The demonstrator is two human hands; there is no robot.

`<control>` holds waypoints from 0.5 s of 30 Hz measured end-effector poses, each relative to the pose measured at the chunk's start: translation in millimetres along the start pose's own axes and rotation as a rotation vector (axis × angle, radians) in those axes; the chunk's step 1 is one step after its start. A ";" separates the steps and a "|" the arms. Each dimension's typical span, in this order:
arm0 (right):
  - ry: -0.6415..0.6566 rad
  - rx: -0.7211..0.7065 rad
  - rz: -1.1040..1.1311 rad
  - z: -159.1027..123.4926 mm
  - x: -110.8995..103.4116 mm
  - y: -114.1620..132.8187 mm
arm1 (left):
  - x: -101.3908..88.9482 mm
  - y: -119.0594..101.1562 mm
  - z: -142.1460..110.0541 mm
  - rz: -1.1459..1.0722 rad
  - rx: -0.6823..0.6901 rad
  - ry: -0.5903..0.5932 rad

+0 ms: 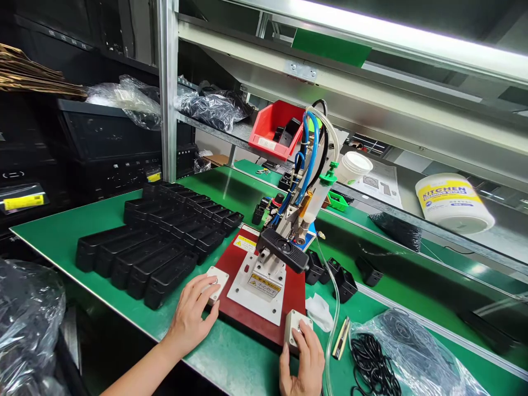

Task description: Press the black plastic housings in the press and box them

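Note:
My left hand (193, 316) lies over a small white button box (221, 276) at the left corner of a bench press's red base (293, 291). Its fingers are spread, with fingertips at the button. Across the base, my right hand (304, 360) rests on a second white button box (292, 318), index and middle fingers on its top and thumb beside it. Between and beyond my hands, a black oblong plastic part (282, 250) sits tilted on the metal fixture (260, 289), under the press head with its green-capped syringe (319, 195). Neither hand lifts anything.
Rows of black plastic housings (136, 261) cover the green table's left side. Right of the press lie several black parts (344, 283), white tissue (319, 311), a cutter knife (341, 338), black cords (373, 366) and a plastic bag (424, 352). A red bin (266, 124) sits on the shelf.

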State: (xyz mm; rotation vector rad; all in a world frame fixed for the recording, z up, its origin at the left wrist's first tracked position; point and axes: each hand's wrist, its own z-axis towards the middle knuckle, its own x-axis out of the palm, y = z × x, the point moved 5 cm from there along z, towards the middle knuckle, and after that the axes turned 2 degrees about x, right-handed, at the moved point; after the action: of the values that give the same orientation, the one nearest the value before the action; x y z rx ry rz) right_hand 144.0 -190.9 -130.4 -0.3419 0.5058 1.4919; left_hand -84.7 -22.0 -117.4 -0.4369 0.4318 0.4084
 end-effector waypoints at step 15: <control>0.008 0.014 0.007 1.8 -0.8 -0.5 | 0.9 1.3 0.8 -0.005 -0.003 0.009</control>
State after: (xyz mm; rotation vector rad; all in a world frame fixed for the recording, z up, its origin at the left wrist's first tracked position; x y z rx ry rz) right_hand 144.7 -190.7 -128.5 -0.3353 0.5242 1.4938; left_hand -84.3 -20.2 -117.6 -0.4423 0.4389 0.4027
